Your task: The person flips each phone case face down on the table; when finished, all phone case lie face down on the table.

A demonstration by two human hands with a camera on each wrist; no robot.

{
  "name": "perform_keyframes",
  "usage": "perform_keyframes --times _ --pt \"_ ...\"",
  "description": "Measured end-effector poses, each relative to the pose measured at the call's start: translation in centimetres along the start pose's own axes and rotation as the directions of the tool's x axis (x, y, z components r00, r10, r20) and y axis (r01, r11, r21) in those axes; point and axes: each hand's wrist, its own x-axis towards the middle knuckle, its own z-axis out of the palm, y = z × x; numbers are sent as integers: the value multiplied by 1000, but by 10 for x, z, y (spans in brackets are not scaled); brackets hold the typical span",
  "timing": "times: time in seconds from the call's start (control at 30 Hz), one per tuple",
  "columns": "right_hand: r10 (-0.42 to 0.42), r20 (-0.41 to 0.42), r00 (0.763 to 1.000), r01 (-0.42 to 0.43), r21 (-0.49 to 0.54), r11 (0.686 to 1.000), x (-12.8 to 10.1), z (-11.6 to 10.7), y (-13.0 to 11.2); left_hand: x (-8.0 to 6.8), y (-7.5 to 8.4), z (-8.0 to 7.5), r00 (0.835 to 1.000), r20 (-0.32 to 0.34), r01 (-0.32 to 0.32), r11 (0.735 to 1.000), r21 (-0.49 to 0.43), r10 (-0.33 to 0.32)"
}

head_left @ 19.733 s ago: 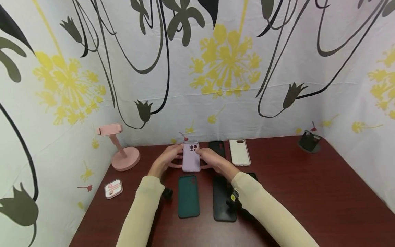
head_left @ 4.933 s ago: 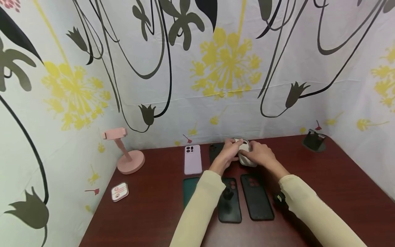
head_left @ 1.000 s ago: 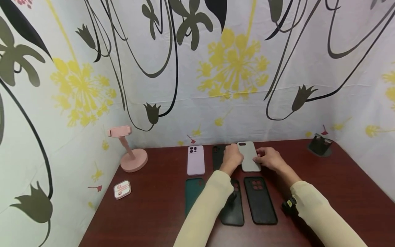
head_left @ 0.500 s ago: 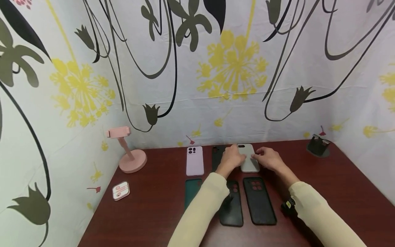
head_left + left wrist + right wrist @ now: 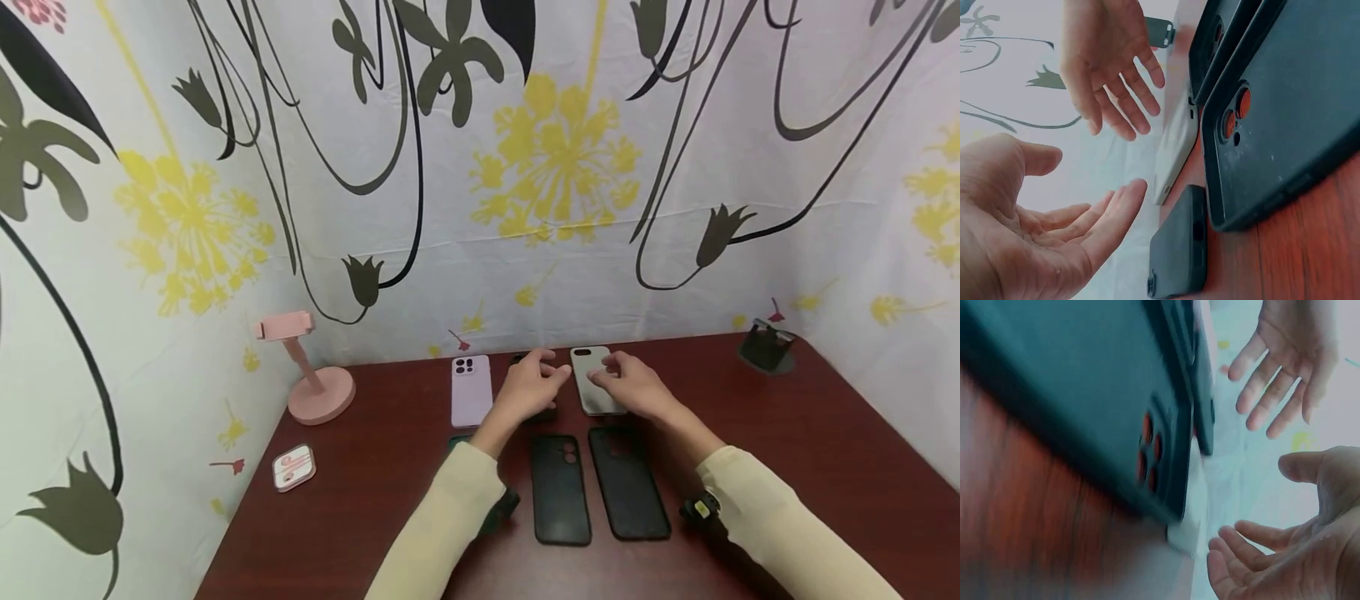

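Dark red wooden table (image 5: 787, 450) boxed in by white fabric printed with yellow blooms and black stems. No readable writing. Grey phone case (image 5: 594, 381) lies flat at 12 o'clock, black case (image 5: 558, 488) at 6. Both hands have lifted off it: left hand (image 5: 528, 387) and right hand (image 5: 628, 385) hover open, fingers relaxed, holding nothing. Pink phone stand (image 5: 303, 367) at 9.

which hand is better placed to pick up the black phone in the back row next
Probably the left hand: it hovers open right over the black phone, between the lilac phone and the grey-cased phone. The right hand, also open, sits over the grey-cased phone instead.
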Motion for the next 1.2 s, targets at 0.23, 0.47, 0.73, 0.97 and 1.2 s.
perform_keyframes --times 0.23,0.47,0.73,0.97,1.2 --pt "-3 90 996 -15 200 980 -18 21 -31 -21 -3 -23 993 -22 -121 980 -155 119" --pt "-46 133 990 10 260 966 -36 44 -53 -46 -5 -51 985 -70 -162 984 -78 157" --pt "-74 151 986 19 339 940 -55 71 -70 -76 -37 -85 987 -86 -134 990 52 138" --pt "-87 223 971 -2 371 929 -71 88 -79 -97 -66 -112 990 -120 -51 984 171 72" --pt "-106 368 924 -106 511 853 -81 103 -88 -127 -86 -128 989 -55 142 969 203 -134"
